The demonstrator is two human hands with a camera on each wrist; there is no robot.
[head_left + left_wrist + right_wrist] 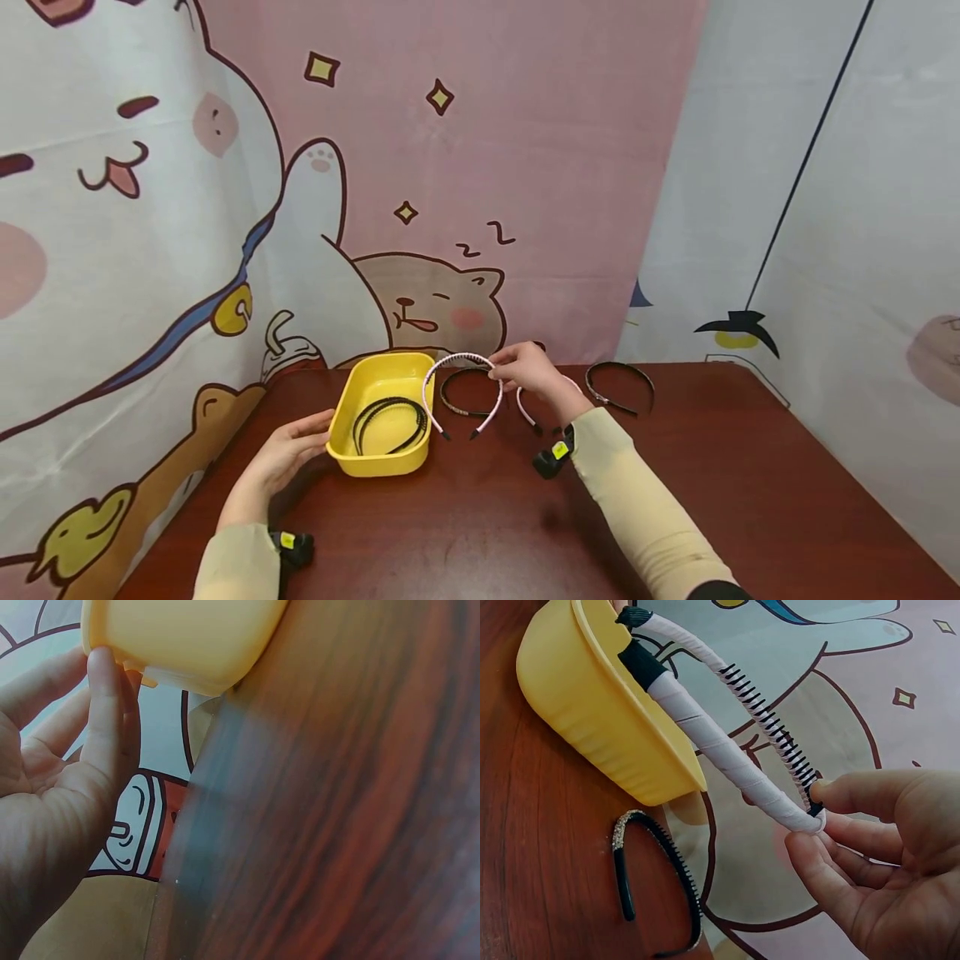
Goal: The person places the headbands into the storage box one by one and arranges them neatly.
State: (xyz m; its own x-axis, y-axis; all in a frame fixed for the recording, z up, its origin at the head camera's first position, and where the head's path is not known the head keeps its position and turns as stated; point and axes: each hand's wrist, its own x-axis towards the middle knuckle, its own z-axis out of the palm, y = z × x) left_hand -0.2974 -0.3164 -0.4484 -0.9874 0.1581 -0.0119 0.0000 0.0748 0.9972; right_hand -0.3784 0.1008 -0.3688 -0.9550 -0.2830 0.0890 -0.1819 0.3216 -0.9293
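Note:
My right hand (pixel 528 371) pinches a pale pink headband (pixel 724 761) between thumb and fingers at one side of its curve. Its inner side has black comb teeth and its dark-tipped ends point down, just right of the yellow basin (pixel 380 467). With thumb and fingertips at the rim, my left hand (pixel 288 450) holds the basin's left side. Black headbands (pixel 388 402) lie together inside the basin. Behind the held band, a black headband with a glittery section (pixel 660 847) lies on the table. Another pale pink headband (pixel 527 410) is partly hidden behind my right hand.
A black headband (pixel 619 408) lies farther right near the table's back edge. The dark red-brown wooden table (pixel 465 533) meets a cartoon-printed cloth backdrop (pixel 540 208) behind and at the left. Each wrist carries a small black camera.

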